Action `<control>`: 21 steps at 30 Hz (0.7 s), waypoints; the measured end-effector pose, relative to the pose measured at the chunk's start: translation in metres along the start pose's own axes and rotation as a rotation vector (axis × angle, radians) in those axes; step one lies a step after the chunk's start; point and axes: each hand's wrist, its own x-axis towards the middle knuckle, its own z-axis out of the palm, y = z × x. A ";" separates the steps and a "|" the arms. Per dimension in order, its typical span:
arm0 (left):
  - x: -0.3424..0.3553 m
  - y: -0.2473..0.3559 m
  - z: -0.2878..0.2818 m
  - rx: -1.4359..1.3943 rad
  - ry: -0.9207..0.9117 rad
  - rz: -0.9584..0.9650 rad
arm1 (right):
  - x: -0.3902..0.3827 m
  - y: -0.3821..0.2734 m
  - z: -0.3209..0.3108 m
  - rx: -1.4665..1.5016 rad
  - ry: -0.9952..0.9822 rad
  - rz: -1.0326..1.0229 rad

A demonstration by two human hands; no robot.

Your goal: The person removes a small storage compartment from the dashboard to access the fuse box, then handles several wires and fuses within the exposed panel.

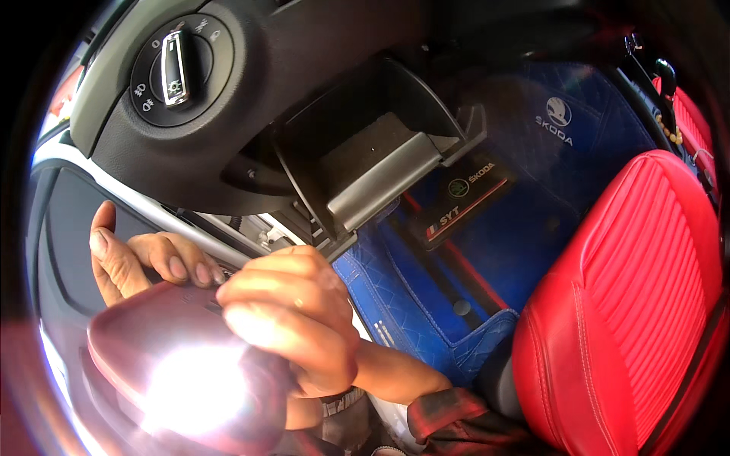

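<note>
A dark red glossy rounded piece (129, 342) fills the lower left, with a strong glare spot on it. My right hand (293, 319) is closed in a fist against its right edge, the forearm coming in from the lower right. My left hand (137, 258) sits just behind the piece. Its fingers are curled with the tips on the top edge and the thumb pointing up. What lies inside my right fist is hidden.
Above is a black lower dashboard with a round rotary light switch (175, 68) and an open storage flap (380, 178). A silver trim strip (76, 163) runs at the left. A blue quilted floor mat (487, 251) and a red ribbed seat (639, 304) lie to the right.
</note>
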 end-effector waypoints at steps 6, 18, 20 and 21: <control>-0.008 -0.014 -0.001 -0.048 -0.289 0.059 | -0.002 0.015 -0.021 -0.019 0.190 0.197; -0.011 -0.048 0.046 1.025 -0.646 0.696 | 0.019 0.049 -0.086 0.191 0.561 0.591; -0.012 -0.049 0.047 1.025 -0.650 0.683 | 0.018 0.050 -0.085 0.199 0.580 0.592; -0.013 -0.051 0.046 1.029 -0.660 0.728 | 0.019 0.050 -0.085 0.189 0.587 0.583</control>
